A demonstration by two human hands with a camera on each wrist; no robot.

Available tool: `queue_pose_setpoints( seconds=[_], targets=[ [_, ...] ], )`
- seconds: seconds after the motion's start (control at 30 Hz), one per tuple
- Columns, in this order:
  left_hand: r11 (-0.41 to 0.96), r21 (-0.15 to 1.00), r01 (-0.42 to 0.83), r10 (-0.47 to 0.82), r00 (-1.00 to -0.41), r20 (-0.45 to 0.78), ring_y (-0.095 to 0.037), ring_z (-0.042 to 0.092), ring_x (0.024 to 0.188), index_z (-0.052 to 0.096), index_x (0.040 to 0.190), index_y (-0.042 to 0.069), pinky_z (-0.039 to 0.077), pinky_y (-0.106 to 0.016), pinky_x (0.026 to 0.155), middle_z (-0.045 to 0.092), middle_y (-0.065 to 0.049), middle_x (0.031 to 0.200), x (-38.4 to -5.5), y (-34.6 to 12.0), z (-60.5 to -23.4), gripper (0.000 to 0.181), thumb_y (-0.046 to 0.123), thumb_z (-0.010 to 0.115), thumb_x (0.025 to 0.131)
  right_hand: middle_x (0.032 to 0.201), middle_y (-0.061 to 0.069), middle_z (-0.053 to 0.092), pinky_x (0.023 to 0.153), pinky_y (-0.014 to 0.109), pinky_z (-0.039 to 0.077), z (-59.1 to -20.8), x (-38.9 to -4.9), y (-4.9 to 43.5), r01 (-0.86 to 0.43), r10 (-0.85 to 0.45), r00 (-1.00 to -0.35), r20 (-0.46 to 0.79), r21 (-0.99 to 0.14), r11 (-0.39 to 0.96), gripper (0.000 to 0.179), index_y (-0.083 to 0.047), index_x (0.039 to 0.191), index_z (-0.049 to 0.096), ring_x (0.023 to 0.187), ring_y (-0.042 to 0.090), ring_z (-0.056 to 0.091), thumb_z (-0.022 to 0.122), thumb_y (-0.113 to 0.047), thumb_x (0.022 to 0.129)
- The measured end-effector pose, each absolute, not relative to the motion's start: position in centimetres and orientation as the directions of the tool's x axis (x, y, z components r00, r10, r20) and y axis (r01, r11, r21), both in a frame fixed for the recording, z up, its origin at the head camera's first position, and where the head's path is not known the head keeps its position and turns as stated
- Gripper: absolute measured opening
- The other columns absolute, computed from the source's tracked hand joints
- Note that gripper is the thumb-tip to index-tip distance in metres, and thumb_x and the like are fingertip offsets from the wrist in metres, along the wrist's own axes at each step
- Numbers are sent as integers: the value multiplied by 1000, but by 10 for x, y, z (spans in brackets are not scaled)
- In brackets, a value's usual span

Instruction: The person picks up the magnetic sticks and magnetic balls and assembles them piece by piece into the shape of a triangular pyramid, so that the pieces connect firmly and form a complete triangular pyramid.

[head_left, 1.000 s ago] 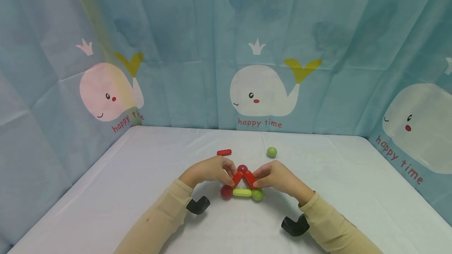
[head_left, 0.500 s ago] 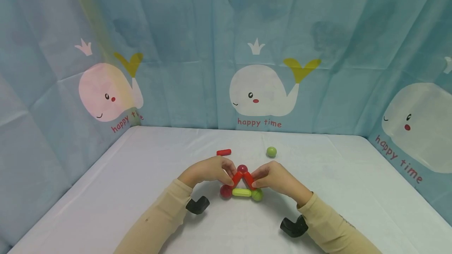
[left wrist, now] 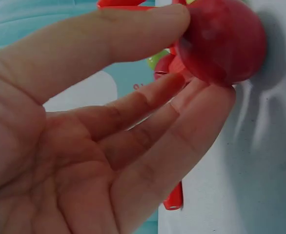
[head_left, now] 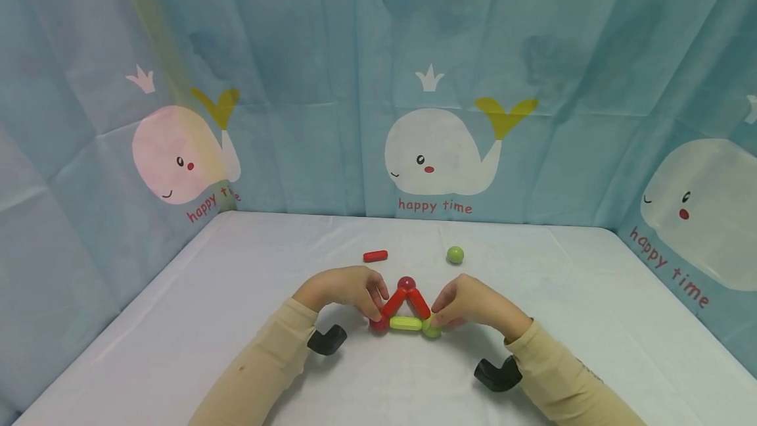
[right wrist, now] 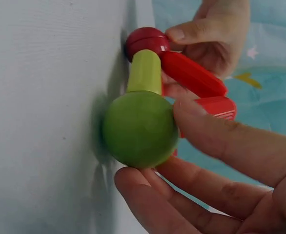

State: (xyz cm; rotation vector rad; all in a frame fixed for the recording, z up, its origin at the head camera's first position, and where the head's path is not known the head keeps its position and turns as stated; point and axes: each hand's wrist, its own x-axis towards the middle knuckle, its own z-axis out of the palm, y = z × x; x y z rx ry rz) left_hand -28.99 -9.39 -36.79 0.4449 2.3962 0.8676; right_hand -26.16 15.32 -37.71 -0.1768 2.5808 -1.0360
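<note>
A triangle of rods and balls stands at mid-table. My left hand [head_left: 355, 289] pinches the red ball [left wrist: 226, 41] at its near left corner between thumb and fingertips. At the near right corner, the fingertips of my right hand [head_left: 475, 304] hold the green ball [right wrist: 140, 129] from both sides. A ribbed yellow-green rod [head_left: 405, 323] joins these two balls. Two red rods [head_left: 394, 303] meet at another red ball [head_left: 406, 283] at the top. In the right wrist view a red rod [right wrist: 194, 74] slants away from the table surface.
Farther back on the white table [head_left: 284, 248] lie a loose red rod [head_left: 375, 256] and a loose green ball [head_left: 455, 254]. A blue curtain [head_left: 296, 150] with printed whales hangs behind and at the sides. Black wrist mounts [head_left: 498, 374] stick out under both forearms.
Both hands have let go of the red rods and moved down to the near corner balls, the left hand to the red one, the right hand to the green one. The triangle has stayed in place.
</note>
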Motion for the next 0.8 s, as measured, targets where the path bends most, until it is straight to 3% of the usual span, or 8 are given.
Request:
queue_pose_setpoints(
  seconds=[0.27, 0.37, 0.5, 0.63, 0.8],
  targets=[
    [716, 690, 103, 495, -773, -398, -17, 67, 81, 64, 109, 12, 55, -35, 82, 69, -3, 90, -293, -95, -370, 33, 12, 80, 80, 81, 2, 75, 72, 31, 58, -381, -269, 161, -10, -248, -940, -236, -704, 710, 15, -7, 90, 78, 70, 13, 67, 84, -13, 77],
    [711, 698, 88, 461, -807, -368, -17, 67, 81, 66, 109, 11, 54, -36, 82, 70, -3, 90, -297, -97, -370, 31, 14, 78, 81, 86, 1, 76, 75, 32, 58, -384, -273, 165, -11, -247, -944, -219, -726, 687, 18, -7, 94, 78, 74, 12, 67, 82, -15, 79],
    [682, 729, 57, 378, -881, -285, -17, 66, 94, 67, 119, 11, 53, -41, 91, 71, -2, 105, -303, -100, -373, 37, 17, 76, 83, 93, 2, 77, 79, 33, 58, -389, -279, 169, -8, -257, -943, -211, -758, 652, 20, -8, 100, 78, 79, 12, 67, 80, -16, 81],
    [641, 764, 74, 392, -887, -243, -18, 62, 112, 65, 128, 15, 50, -46, 100, 67, -1, 124, -309, -102, -380, 44, 17, 74, 85, 98, 3, 77, 80, 33, 58, -392, -282, 169, -26, -278, -940, -196, -774, 633, 22, -9, 103, 78, 83, 11, 67, 79, -16, 83],
    [635, 766, 102, 421, -877, -233, -19, 58, 115, 69, 123, 18, 49, -46, 99, 69, 3, 117, -312, -103, -386, 36, 14, 72, 87, 103, 6, 77, 80, 32, 58, -392, -282, 168, -66, -323, -930, -173, -788, 612, 24, -6, 107, 77, 85, 10, 67, 77, -13, 84]
  ],
)
